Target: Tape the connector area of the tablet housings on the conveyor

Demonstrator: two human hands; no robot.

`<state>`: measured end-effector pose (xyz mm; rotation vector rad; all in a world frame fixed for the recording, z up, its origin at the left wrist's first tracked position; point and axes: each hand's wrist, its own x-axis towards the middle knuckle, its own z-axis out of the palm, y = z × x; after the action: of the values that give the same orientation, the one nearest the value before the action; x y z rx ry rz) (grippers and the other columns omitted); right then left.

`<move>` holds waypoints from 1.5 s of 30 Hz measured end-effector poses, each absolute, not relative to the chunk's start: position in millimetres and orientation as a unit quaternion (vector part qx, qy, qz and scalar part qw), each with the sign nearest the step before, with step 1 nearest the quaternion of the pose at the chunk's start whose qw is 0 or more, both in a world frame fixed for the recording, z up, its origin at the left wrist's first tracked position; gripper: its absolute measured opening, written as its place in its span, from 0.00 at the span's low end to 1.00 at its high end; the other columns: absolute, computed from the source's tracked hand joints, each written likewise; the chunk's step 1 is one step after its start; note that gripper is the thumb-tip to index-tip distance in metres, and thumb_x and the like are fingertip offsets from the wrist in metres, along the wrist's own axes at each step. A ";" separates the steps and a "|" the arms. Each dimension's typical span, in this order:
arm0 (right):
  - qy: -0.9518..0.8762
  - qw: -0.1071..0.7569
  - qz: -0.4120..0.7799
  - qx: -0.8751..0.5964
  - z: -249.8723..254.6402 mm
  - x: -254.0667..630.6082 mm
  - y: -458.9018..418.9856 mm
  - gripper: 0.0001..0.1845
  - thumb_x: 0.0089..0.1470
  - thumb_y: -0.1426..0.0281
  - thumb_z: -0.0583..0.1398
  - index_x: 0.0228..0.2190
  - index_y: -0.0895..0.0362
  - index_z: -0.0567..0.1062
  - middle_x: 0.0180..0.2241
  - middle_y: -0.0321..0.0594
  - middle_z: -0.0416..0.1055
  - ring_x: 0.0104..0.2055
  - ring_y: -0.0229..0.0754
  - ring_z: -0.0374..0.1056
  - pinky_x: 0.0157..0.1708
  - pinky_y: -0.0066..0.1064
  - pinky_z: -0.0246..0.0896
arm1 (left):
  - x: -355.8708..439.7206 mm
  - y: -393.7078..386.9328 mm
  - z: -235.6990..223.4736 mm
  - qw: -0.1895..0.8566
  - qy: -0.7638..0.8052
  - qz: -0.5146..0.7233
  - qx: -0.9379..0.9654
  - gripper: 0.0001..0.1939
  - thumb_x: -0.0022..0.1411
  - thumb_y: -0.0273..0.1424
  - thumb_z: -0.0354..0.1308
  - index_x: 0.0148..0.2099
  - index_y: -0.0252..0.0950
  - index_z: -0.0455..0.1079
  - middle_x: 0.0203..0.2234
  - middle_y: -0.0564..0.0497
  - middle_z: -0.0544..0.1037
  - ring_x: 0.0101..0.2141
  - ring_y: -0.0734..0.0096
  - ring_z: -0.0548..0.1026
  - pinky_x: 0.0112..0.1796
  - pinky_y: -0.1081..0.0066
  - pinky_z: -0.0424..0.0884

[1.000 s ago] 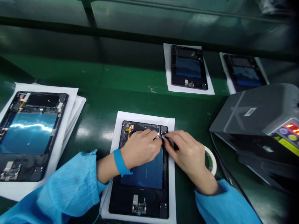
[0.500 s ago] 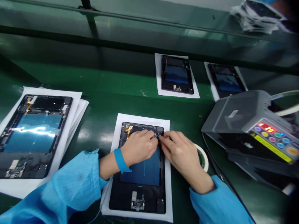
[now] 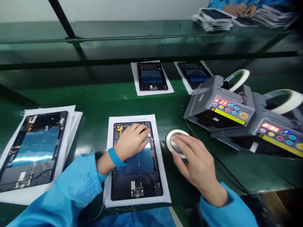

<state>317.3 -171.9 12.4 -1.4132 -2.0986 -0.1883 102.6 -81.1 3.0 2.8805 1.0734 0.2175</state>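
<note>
Head: left hand on tablet, grip unclear; right hand apparently holding tape roll

Open tablet housing and a roll of masking tape

The tablet housing lies lengthwise on a white paper sheet, its black frame showing a blue panel, a gold flex cable and a small circuit board. The left hand rests on its upper part. The tape roll lies on the green counter just right of the sheet, with the right hand closed over it.
</note>
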 end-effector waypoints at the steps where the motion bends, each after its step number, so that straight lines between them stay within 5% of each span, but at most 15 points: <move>1: -0.778 0.309 -0.085 -0.540 15.2 324.2 -180.7 0.20 0.54 0.72 0.58 0.49 0.59 0.68 0.44 0.47 0.71 0.47 0.47 0.66 0.46 0.39 0.63 | 103.6 -81.6 4.2 0.019 0.338 0.056 0.939 0.19 0.66 0.39 0.50 0.54 0.34 0.66 0.49 0.45 0.71 0.47 0.57 0.67 0.41 0.62 0.67; 7: -0.682 0.294 -0.215 -0.633 11.8 379.2 -218.8 0.17 0.50 0.75 0.61 0.44 0.58 0.72 0.39 0.46 0.73 0.42 0.46 0.69 0.42 0.37 0.65 | 107.9 -82.8 8.0 -0.032 0.332 0.016 0.943 0.22 0.66 0.40 0.50 0.57 0.33 0.65 0.54 0.43 0.69 0.52 0.52 0.64 0.40 0.58 0.65; 11: -0.598 0.199 -0.376 -0.679 1.8 425.2 -231.0 0.21 0.50 0.70 0.62 0.47 0.59 0.71 0.39 0.48 0.74 0.40 0.49 0.70 0.40 0.38 0.64 | 108.3 -79.9 8.9 -0.043 0.329 0.023 0.943 0.23 0.66 0.41 0.51 0.56 0.33 0.66 0.54 0.42 0.69 0.51 0.50 0.65 0.38 0.58 0.66; 20: -0.573 0.130 -0.412 -0.696 -0.8 459.4 -218.0 0.09 0.55 0.66 0.58 0.34 0.56 0.78 0.33 0.42 0.75 0.30 0.43 0.67 0.28 0.35 0.55 | 79.9 -93.6 27.1 -0.025 0.347 0.080 0.934 0.26 0.64 0.44 0.52 0.58 0.34 0.65 0.56 0.39 0.66 0.54 0.47 0.64 0.47 0.53 0.66; 24: -0.608 0.177 -0.387 -0.670 20.4 443.2 -220.5 0.10 0.54 0.65 0.59 0.25 0.54 0.78 0.27 0.45 0.74 0.25 0.42 0.66 0.24 0.36 0.53 | 42.5 -98.6 37.8 -0.037 0.399 0.082 0.912 0.23 0.65 0.42 0.51 0.54 0.31 0.67 0.53 0.38 0.68 0.51 0.48 0.66 0.47 0.54 0.67; 29: -0.720 0.272 -0.219 -0.599 37.8 350.2 -200.7 0.04 0.52 0.71 0.61 0.33 0.53 0.75 0.33 0.42 0.75 0.33 0.43 0.70 0.32 0.34 0.64 | 12.7 -96.4 22.8 -0.027 0.456 0.046 0.888 0.24 0.64 0.43 0.53 0.55 0.32 0.66 0.53 0.41 0.68 0.52 0.52 0.65 0.46 0.57 0.67; 36: -0.836 0.257 -0.071 -0.480 19.9 219.9 -103.0 0.09 0.57 0.72 0.56 0.39 0.57 0.74 0.36 0.38 0.75 0.35 0.36 0.71 0.31 0.27 0.63 | 10.8 -98.1 8.2 0.001 0.456 0.056 0.888 0.26 0.64 0.44 0.52 0.59 0.34 0.61 0.56 0.43 0.67 0.52 0.54 0.64 0.48 0.57 0.63; 45: -0.846 0.269 -0.046 -0.457 -17.1 198.3 -70.1 0.07 0.56 0.72 0.57 0.37 0.59 0.73 0.34 0.37 0.76 0.33 0.35 0.71 0.32 0.25 0.63 | 10.8 -100.1 5.0 0.035 0.456 0.041 0.888 0.26 0.65 0.45 0.49 0.60 0.35 0.60 0.59 0.44 0.62 0.52 0.53 0.62 0.48 0.53 0.60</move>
<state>198.3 -70.1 -17.1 -1.2331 -2.2812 -0.1229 10.8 -100.1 5.0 2.7298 1.4014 0.1256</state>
